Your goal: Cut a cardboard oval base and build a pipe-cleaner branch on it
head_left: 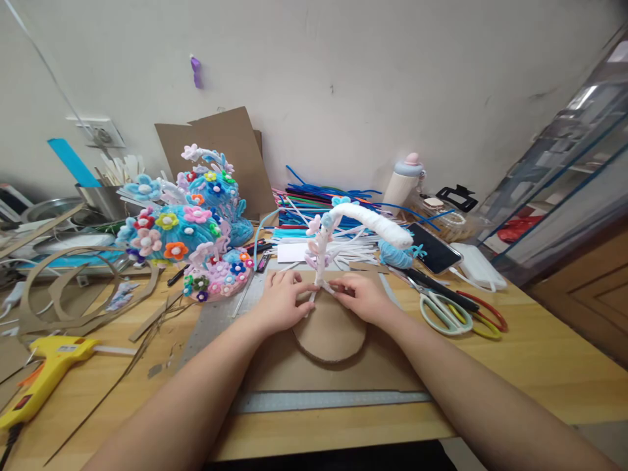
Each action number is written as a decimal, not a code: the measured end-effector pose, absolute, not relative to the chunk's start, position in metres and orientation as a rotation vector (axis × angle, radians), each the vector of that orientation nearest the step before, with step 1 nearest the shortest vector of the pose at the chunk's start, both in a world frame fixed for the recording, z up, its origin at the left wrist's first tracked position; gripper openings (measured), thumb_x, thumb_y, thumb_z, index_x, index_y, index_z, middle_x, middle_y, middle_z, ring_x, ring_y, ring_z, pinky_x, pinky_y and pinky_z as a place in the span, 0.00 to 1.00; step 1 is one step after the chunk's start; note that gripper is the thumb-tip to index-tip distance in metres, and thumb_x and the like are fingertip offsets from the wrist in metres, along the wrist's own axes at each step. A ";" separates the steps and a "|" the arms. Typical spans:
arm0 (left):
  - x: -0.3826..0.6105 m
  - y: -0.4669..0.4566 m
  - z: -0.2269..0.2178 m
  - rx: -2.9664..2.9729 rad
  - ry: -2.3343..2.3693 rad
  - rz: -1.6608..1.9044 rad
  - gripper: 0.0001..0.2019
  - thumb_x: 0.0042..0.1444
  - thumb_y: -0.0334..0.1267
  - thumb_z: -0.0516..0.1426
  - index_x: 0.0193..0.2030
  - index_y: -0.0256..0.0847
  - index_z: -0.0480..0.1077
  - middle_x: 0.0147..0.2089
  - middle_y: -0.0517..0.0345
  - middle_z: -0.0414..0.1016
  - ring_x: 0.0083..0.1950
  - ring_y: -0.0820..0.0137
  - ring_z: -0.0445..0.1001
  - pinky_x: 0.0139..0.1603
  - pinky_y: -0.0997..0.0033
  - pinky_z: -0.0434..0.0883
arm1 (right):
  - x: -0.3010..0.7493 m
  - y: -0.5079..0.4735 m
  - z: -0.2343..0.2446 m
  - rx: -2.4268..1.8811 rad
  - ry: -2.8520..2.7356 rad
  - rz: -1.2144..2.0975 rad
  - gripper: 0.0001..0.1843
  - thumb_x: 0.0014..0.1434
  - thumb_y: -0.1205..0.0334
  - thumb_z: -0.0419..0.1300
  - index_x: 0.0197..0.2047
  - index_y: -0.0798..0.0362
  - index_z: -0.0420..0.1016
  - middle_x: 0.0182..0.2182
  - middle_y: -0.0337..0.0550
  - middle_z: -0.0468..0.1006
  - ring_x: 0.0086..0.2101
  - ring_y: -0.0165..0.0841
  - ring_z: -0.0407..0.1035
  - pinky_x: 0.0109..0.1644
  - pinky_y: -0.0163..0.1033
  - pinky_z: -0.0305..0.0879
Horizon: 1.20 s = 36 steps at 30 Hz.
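Note:
A white fuzzy pipe-cleaner stem [321, 261] stands upright on a round cardboard disc [333, 330]. It bends over to the right into a thick white wrapped arm [377, 224], with small pink and blue flowers along the upright part. My left hand [284, 301] pinches a splayed leg at the stem's foot from the left. From the right, the fingers of my right hand [360, 297] close on another leg. Both hands rest low, at the disc's far edge. Under the disc lies a larger cardboard sheet [275, 366].
Left stand a flower-covered blue yarn piece [181, 229], cardboard rings [36, 288] and a yellow glue gun [49, 366]. Behind lie loose pipe cleaners [324, 196] and a bottle [403, 183]. Scissors [444, 314], pliers [483, 314] and a phone [434, 247] are at the right.

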State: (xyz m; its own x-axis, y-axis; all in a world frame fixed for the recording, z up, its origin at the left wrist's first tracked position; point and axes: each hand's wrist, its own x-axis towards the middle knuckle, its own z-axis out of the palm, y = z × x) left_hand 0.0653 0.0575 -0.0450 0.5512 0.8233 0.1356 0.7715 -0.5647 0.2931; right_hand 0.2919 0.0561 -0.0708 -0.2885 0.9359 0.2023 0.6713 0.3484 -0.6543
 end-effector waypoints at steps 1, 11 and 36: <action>0.065 0.057 -0.045 2.587 1.348 0.389 0.17 0.55 0.49 0.57 0.52 0.60 0.70 0.49 0.57 0.65 0.55 0.59 0.61 0.61 0.52 0.50 | 0.290 0.056 -0.074 -1.374 -2.077 0.604 0.13 0.56 0.63 0.58 0.44 0.51 0.78 0.35 0.45 0.79 0.34 0.35 0.71 0.39 0.38 0.66; 0.063 0.057 -0.047 2.569 1.338 0.391 0.17 0.54 0.52 0.57 0.51 0.61 0.70 0.49 0.57 0.65 0.55 0.59 0.61 0.61 0.53 0.50 | 0.289 0.059 -0.083 -1.363 -2.138 0.556 0.12 0.58 0.64 0.56 0.43 0.51 0.79 0.35 0.45 0.80 0.36 0.36 0.72 0.40 0.39 0.65; 0.067 0.061 -0.052 2.620 1.394 0.409 0.15 0.64 0.42 0.47 0.50 0.62 0.71 0.45 0.58 0.67 0.53 0.62 0.63 0.62 0.49 0.46 | 0.288 0.050 -0.064 -1.285 -2.129 0.402 0.20 0.49 0.77 0.49 0.41 0.51 0.73 0.39 0.42 0.78 0.41 0.35 0.70 0.46 0.39 0.62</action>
